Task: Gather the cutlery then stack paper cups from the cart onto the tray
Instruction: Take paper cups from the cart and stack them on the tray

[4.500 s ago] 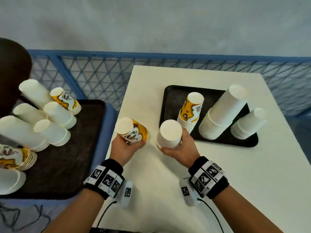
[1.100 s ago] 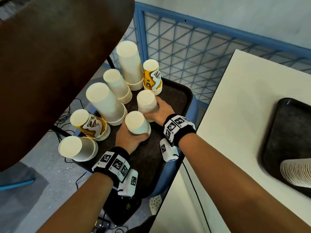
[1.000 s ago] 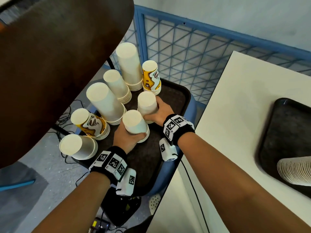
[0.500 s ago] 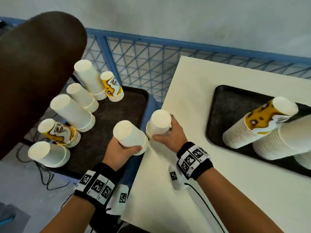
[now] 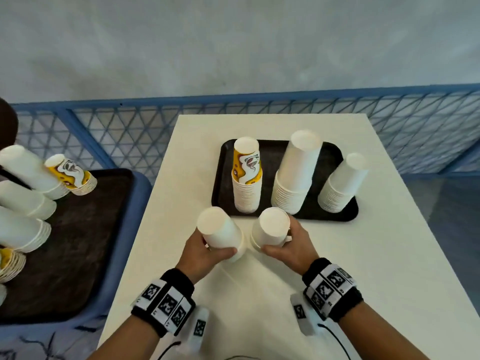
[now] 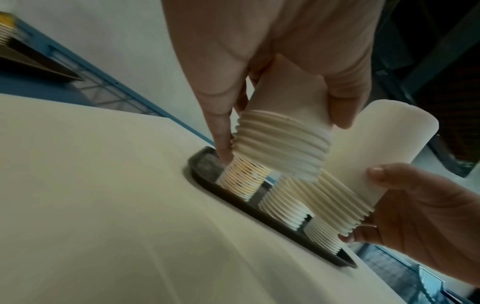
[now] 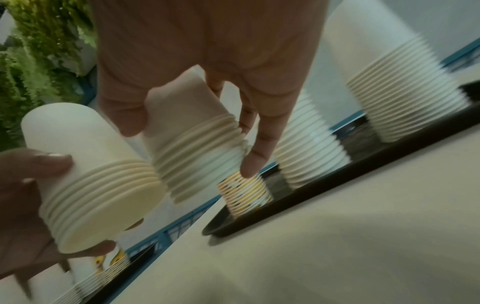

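Note:
My left hand (image 5: 207, 252) grips a short stack of upside-down white paper cups (image 5: 220, 232) (image 6: 280, 144), tilted, just above the white table. Beside it, my right hand (image 5: 283, 242) grips a second white cup stack (image 5: 271, 228) (image 7: 197, 144) at the near edge of the black tray (image 5: 335, 216). Three upside-down stacks stand on that tray: a yellow-printed one (image 5: 246, 178), a tall white one (image 5: 296, 172) and a shorter white one (image 5: 341, 185). No cutlery is visible.
On the left, the blue cart (image 5: 130, 229) carries a dark tray (image 5: 78, 229) with several more cup stacks, white (image 5: 23, 167) and yellow-printed (image 5: 71, 175). A blue mesh fence (image 5: 117, 126) runs behind the table (image 5: 389, 255) and the cart.
Both hands have carried their cup stacks rightward from the cart's edge to over the table, up to the tray's near edge. The view has swung right with them.

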`<state>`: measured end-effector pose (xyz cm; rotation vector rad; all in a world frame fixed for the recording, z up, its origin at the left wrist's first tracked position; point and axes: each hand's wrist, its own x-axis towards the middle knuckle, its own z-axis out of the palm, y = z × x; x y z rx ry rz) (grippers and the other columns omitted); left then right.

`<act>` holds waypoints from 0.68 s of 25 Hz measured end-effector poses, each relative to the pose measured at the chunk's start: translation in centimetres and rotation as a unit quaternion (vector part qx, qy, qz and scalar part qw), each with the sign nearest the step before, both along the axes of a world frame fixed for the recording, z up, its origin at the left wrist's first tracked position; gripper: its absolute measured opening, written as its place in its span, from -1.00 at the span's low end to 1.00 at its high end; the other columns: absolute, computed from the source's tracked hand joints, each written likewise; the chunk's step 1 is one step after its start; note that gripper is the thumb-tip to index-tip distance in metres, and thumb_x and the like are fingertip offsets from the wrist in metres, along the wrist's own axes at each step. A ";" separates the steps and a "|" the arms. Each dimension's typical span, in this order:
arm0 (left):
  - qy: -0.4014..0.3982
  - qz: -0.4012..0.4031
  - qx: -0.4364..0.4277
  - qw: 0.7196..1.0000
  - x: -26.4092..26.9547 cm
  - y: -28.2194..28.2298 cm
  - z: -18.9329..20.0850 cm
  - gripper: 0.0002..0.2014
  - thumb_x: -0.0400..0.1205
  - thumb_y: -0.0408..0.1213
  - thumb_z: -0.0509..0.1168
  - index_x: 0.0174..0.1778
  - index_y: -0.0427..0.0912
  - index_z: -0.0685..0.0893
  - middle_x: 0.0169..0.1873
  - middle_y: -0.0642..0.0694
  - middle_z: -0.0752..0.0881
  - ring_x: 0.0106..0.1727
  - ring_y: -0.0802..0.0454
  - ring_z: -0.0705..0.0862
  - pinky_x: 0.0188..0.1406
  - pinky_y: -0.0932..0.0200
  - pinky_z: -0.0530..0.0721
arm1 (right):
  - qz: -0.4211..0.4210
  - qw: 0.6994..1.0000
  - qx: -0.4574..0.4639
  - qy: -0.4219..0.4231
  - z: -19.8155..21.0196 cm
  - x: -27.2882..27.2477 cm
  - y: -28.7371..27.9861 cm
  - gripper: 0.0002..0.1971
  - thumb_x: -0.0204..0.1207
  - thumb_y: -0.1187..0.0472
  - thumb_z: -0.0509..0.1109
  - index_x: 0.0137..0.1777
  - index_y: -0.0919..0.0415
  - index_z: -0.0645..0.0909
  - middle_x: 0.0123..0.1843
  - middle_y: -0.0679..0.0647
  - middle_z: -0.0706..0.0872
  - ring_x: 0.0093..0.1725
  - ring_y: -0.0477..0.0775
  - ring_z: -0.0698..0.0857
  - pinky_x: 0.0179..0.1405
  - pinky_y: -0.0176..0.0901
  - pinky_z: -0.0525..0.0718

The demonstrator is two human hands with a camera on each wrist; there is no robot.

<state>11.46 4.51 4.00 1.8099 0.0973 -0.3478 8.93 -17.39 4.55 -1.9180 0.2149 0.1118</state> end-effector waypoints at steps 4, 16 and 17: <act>-0.033 -0.037 -0.006 0.999 0.2 -6.1 1.7 -0.08 -0.07 0.02 0.54 0.28 -0.17 0.55 0.11 -0.06 0.71 0.18 -0.02 0.66 0.02 0.25 0.63 | -0.089 0.994 0.027 -0.065 1.1 -1.5 -5.9 -0.17 0.00 0.12 0.66 0.34 -0.03 0.43 0.30 0.08 0.58 0.28 0.08 0.58 0.05 -0.30 0.57; -0.130 -0.071 -0.082 0.986 4.1 -17.8 8.9 -0.12 0.11 -0.08 0.61 0.35 -0.24 0.47 0.25 -0.15 0.68 0.33 -0.08 0.62 0.31 -0.04 0.64 | -0.287 0.932 -0.014 -0.222 6.3 7.2 -16.1 -0.08 0.00 -0.09 0.47 0.43 0.21 0.37 0.38 0.21 0.48 0.28 0.04 0.50 0.41 0.01 0.51; -0.143 -0.057 -0.090 0.984 4.6 -18.5 9.4 -0.09 0.11 -0.06 0.60 0.38 -0.24 0.44 0.27 -0.19 0.66 0.34 -0.10 0.62 0.33 -0.11 0.63 | -0.266 0.942 -0.030 -0.202 5.6 7.8 -16.2 -0.09 0.03 -0.06 0.51 0.44 0.22 0.36 0.39 0.21 0.50 0.31 0.10 0.53 0.40 -0.02 0.50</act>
